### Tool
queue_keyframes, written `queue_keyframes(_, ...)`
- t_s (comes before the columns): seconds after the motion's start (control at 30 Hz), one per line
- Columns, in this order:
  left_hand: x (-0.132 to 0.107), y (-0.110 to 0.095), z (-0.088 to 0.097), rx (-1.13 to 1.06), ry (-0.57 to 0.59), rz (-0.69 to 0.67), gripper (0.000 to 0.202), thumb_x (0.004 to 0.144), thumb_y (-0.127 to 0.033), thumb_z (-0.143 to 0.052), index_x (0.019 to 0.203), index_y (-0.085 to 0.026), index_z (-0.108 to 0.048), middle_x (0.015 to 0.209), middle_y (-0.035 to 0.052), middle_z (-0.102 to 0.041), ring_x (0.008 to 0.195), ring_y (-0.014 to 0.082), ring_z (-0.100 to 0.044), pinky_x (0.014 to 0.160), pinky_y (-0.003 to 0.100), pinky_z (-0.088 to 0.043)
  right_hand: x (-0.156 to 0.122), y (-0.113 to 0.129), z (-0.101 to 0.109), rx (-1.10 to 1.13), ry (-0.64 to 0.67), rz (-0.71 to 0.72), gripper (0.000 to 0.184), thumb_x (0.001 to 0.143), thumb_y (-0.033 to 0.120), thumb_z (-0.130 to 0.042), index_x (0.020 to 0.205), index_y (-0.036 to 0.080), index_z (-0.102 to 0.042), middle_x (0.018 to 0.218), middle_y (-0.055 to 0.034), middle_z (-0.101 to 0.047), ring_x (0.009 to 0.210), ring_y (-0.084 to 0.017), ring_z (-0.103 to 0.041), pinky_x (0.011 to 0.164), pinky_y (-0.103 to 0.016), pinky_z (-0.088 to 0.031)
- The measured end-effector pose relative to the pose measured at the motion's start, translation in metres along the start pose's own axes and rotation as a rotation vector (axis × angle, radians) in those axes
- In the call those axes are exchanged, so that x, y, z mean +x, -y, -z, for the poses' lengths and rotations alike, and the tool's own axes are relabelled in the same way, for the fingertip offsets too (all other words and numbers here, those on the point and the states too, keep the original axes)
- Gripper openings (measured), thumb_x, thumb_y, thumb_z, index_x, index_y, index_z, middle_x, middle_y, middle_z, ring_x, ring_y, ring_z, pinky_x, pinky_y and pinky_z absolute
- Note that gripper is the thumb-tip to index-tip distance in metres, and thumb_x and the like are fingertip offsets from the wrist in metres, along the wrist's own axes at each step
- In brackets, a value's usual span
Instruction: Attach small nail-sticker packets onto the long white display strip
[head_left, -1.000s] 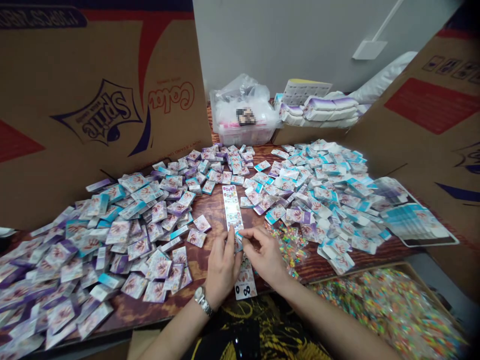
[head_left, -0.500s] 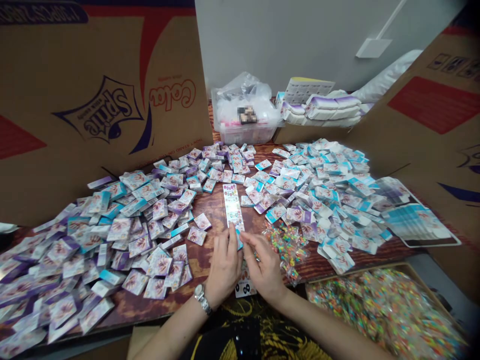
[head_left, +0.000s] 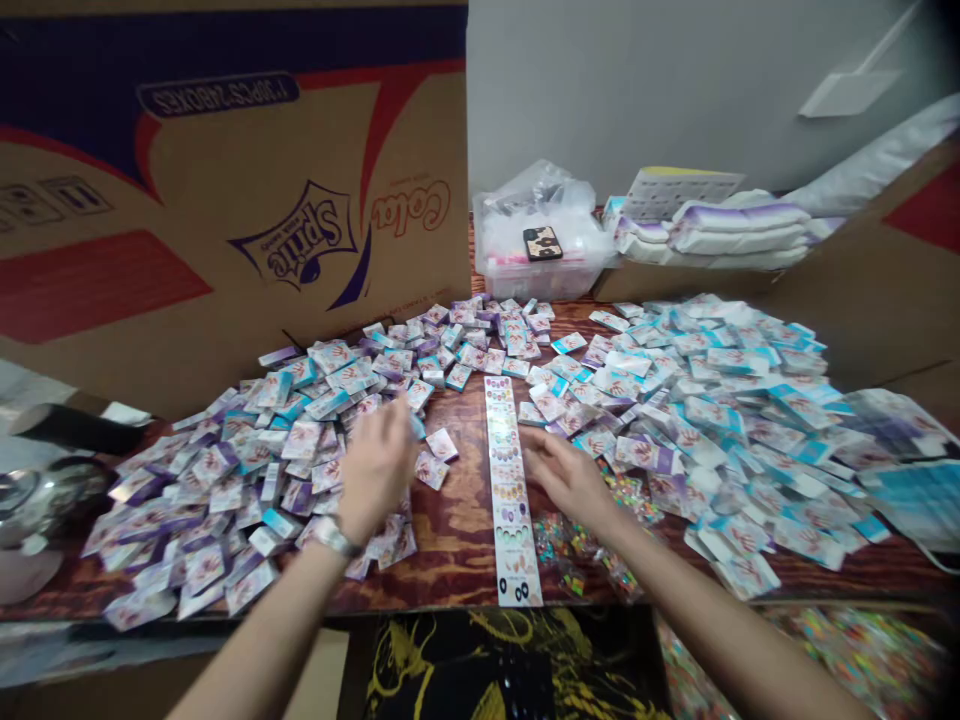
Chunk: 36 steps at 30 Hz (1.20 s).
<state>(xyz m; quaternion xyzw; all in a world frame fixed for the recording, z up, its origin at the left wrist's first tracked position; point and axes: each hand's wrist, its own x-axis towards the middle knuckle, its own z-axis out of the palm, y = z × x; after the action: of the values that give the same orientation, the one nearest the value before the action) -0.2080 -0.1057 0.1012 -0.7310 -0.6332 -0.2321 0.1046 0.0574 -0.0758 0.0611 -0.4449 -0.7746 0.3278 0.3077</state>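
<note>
My left hand (head_left: pixel 379 460), with a silver watch on its wrist, is blurred over the left heap of small printed boxes (head_left: pixel 225 470). A small blue-edged box (head_left: pixel 417 427) shows at its fingers, which seem closed on it. My right hand (head_left: pixel 566 475) is open, its fingers loosely bent beside the right edge of a long printed strip (head_left: pixel 508 480) lying on the table. Small clear packets of coloured candy (head_left: pixel 577 545) lie beneath and beside my right forearm. A flatter heap of blue and white boxes (head_left: pixel 712 400) spreads to the right.
Large cardboard cartons (head_left: pixel 225 200) stand at the left and right. A plastic tub (head_left: pixel 544 270) with a phone (head_left: pixel 542 243) on it is at the back, beside stacked flat packaging (head_left: pixel 739 225). Candy packets (head_left: pixel 862 650) fill a container below the table edge, right.
My hands, which were together on a small blue box above the strip, have parted. The left moved left over the heap; the right let go and moved right. The view turned left.
</note>
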Motion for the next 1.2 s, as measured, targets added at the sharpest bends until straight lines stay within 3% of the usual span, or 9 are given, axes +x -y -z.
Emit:
queue_keyframes(0.1, 0.042, 0.048, 0.030, 0.146, -0.100, 0.093, 0.065, 0.086, -0.036, -0.047, 0.140, -0.006, -0.026, 0.132, 0.0235, -0.039, 0.122, 0.0437, -0.034, 0.095, 0.062, -0.030, 0.026, -0.022, 0.004, -0.256, 0.086, 0.116, 0.040, 0.089, 0.029, -0.048, 0.129, 0.022, -0.048, 0.126, -0.0102, -0.056, 0.117, -0.025, -0.051, 0.098, -0.046, -0.040)
queue_keyframes(0.17, 0.052, 0.053, 0.037, 0.149, -0.147, 0.079, 0.073, 0.084, -0.041, -0.051, 0.141, -0.007, -0.021, 0.143, 0.0233, -0.023, 0.130, 0.0464, -0.020, 0.101, 0.064, -0.020, 0.036, -0.034, -0.002, -0.409, 0.243, 0.185, 0.054, 0.084, 0.035, -0.057, 0.134, 0.020, -0.043, 0.137, -0.0124, -0.045, 0.128, -0.029, -0.038, 0.104, -0.049, -0.032)
queue_keyframes(0.3, 0.011, -0.002, 0.012, -0.114, 0.023, -0.100, 0.062, 0.086, -0.031, -0.052, 0.139, -0.012, -0.026, 0.135, 0.0190, -0.041, 0.127, 0.0316, -0.036, 0.102, 0.050, -0.035, 0.039, -0.050, -0.018, -0.571, 0.470, 0.242, 0.080, 0.074, 0.048, -0.066, 0.139, 0.015, -0.034, 0.146, -0.0180, -0.029, 0.135, -0.035, -0.023, 0.106, -0.056, -0.021)
queue_keyframes(0.53, -0.076, -0.096, -0.033, -0.546, 0.587, -0.247, 0.044, 0.085, -0.022, -0.051, 0.128, -0.014, -0.044, 0.121, 0.0138, -0.058, 0.111, 0.0250, -0.054, 0.094, 0.043, -0.046, 0.027, -0.059, -0.029, -0.623, 0.427, 0.312, 0.059, 0.080, 0.040, -0.064, 0.131, 0.017, -0.046, 0.139, -0.0163, -0.043, 0.130, -0.032, -0.035, 0.104, -0.055, -0.026)
queue_keyframes(0.67, -0.073, -0.101, -0.027, -0.945, 0.784, 0.062, 0.037, 0.089, -0.034, -0.045, 0.122, -0.017, -0.052, 0.110, 0.0113, -0.064, 0.099, 0.0229, -0.060, 0.088, 0.039, -0.047, 0.023, -0.052, -0.028, -0.635, 0.350, 0.332, 0.032, 0.089, 0.032, -0.052, 0.119, 0.022, -0.057, 0.127, -0.0115, -0.056, 0.120, -0.029, -0.047, 0.100, -0.054, -0.031)
queue_keyframes(0.8, -0.064, -0.101, -0.027, -1.664, 1.014, 0.796, 0.057, 0.087, -0.059, -0.036, 0.114, -0.013, -0.056, 0.104, 0.0142, -0.065, 0.089, 0.0224, -0.064, 0.075, 0.036, -0.050, 0.013, -0.022, -0.005, -0.617, 0.249, 0.329, 0.029, 0.092, 0.029, -0.048, 0.119, 0.026, -0.058, 0.125, -0.0082, -0.057, 0.117, -0.027, -0.049, 0.098, -0.052, -0.034)
queue_keyframes(0.9, -0.050, -0.099, -0.031, -2.080, 0.896, 1.139, 0.059, 0.085, -0.062, -0.035, 0.111, -0.013, -0.056, 0.107, 0.0146, -0.064, 0.091, 0.0236, -0.064, 0.078, 0.038, -0.050, -0.008, 0.017, 0.021, -0.504, 0.345, 0.409, 0.030, 0.091, 0.023, -0.048, 0.120, 0.024, -0.056, 0.121, -0.0061, -0.061, 0.108, -0.021, -0.055, 0.095, -0.044, -0.038)
queue_keyframes(1.03, -0.030, -0.096, -0.032, -2.152, 0.672, 1.153, 0.035, 0.082, -0.035, -0.058, 0.112, -0.016, -0.055, 0.102, 0.0098, -0.066, 0.089, 0.0224, -0.064, 0.084, 0.039, -0.048, -0.037, 0.061, 0.043, -0.197, 0.635, 0.462, 0.025, 0.093, 0.023, -0.044, 0.113, 0.023, -0.059, 0.092, -0.0010, -0.070, 0.082, -0.014, -0.062, 0.072, -0.026, -0.048)
queue_keyframes(1.2, -0.031, -0.098, -0.025, -1.834, 0.659, 0.874, 0.040, 0.087, -0.047, -0.047, 0.110, -0.016, -0.059, 0.099, 0.0085, -0.067, 0.089, 0.0218, -0.063, 0.086, 0.038, -0.046, -0.029, 0.061, 0.050, -0.027, 0.269, 0.205, 0.025, 0.094, 0.024, -0.042, 0.111, 0.022, -0.061, 0.096, -0.0025, -0.069, 0.084, -0.012, -0.063, 0.072, -0.025, -0.048)
